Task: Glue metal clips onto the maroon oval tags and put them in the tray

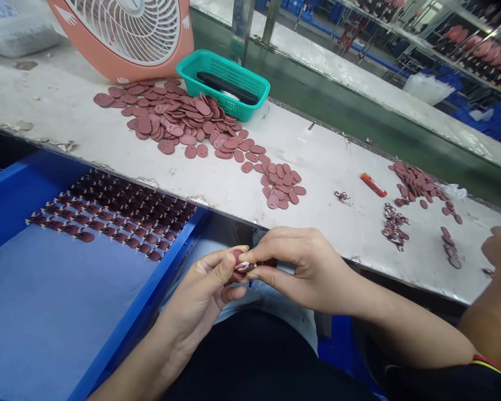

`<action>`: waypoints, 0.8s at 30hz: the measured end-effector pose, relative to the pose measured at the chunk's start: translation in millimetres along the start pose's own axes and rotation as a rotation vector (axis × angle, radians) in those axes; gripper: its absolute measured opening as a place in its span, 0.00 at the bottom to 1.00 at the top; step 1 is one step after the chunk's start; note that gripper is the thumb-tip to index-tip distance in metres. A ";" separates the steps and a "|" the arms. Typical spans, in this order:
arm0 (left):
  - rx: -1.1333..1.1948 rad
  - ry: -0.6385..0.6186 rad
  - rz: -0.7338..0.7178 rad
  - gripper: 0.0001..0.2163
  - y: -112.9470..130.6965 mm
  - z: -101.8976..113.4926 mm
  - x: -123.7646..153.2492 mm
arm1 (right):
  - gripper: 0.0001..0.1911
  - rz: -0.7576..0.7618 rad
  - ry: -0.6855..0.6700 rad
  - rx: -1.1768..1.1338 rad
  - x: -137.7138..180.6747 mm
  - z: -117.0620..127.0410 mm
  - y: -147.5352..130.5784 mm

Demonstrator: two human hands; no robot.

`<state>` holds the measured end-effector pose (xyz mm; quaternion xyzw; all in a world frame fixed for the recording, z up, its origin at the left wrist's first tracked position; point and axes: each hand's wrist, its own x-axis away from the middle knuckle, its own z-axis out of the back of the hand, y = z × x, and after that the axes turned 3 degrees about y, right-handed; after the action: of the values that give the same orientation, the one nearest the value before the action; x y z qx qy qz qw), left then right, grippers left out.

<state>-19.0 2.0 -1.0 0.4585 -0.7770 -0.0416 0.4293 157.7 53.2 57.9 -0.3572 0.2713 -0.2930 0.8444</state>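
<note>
Above my lap, my left hand pinches a small reddish-brown oval piece between thumb and fingers. The thumb and forefinger of my right hand meet it from the other side, closed on a small shiny white-and-dark part against the oval piece. Fingers cover much of both, so I cannot tell how they join. On the bench just beyond my hands lies a small cluster of flat oval pieces, trailing off from a larger heap of ovals.
Left of me, a blue tray holds rows of assembled oval pieces. An orange fan and a green basket stand behind the heap. A red lighter and small ornate parts lie rightward, near another person's arm.
</note>
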 end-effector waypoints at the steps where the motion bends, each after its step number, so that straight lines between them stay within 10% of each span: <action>1: 0.001 -0.018 0.009 0.16 0.0 1.7 -0.7 | 0.08 -0.010 -0.010 0.005 0.7 0.8 -0.9; 6: 0.037 -0.047 0.042 0.16 0.8 7.6 -2.7 | 0.27 -0.045 0.090 0.011 8.3 3.0 1.4; 18: -0.062 -0.120 0.023 0.24 5.7 5.4 -5.8 | 0.08 -0.025 0.221 -0.112 6.3 -15.9 12.9; 24: -0.152 0.175 -0.494 0.18 2.1 8.4 -1.9 | 0.07 0.193 0.581 0.325 -1.2 -47.9 25.4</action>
<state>-26.0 1.9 -6.5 0.6025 -0.5962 -0.1632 0.5048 132.6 47.4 10.2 -0.0921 0.4827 -0.3406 0.8016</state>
